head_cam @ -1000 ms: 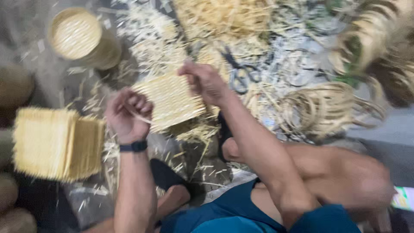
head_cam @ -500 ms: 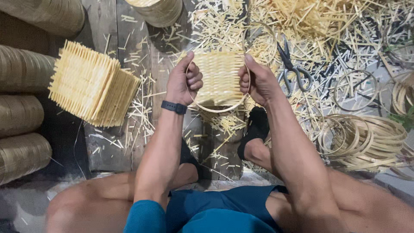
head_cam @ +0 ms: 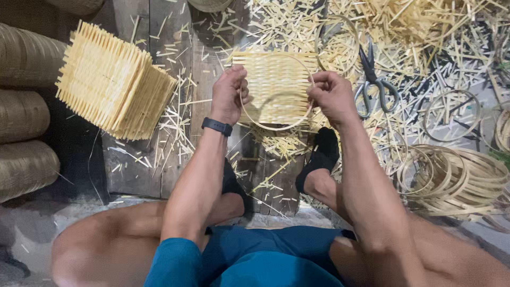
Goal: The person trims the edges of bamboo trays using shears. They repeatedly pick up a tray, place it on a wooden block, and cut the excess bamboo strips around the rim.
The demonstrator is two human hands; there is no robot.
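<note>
Fingers [head_cam: 234,79] of the left hand [head_cam: 228,95] are curled shut around the left edge of a thin bamboo hoop [head_cam: 276,126], and the fingers of the right hand [head_cam: 330,94] are pinched closed on the hoop's right edge, so both hands grip the ring between them. Held with the hoop, just behind it, is a square woven bamboo mat [head_cam: 273,85], pale yellow, its loose strip ends sticking out at the sides; the ring's lower arc curves below the mat's bottom edge. Whether the fingers also clamp the mat itself cannot be told. A dark wristband [head_cam: 217,126] sits on the left wrist. Both forearms reach forward from a seated person in blue shorts [head_cam: 255,260], bare knees spread, with feet in dark socks [head_cam: 319,154] resting on the worn wooden boards [head_cam: 143,170] beneath the work. To the left, well apart from the hands, a stack of finished woven mats [head_cam: 111,85] lies tilted on the boards, beside several rolled woven bundles [head_cam: 24,114]. To the right, near the right hand, a pair of scissors [head_cam: 372,79] lies among scattered bamboo offcuts [head_cam: 446,48]. Farther right, a pile of bamboo hoops [head_cam: 457,180] rests on the floor.
</note>
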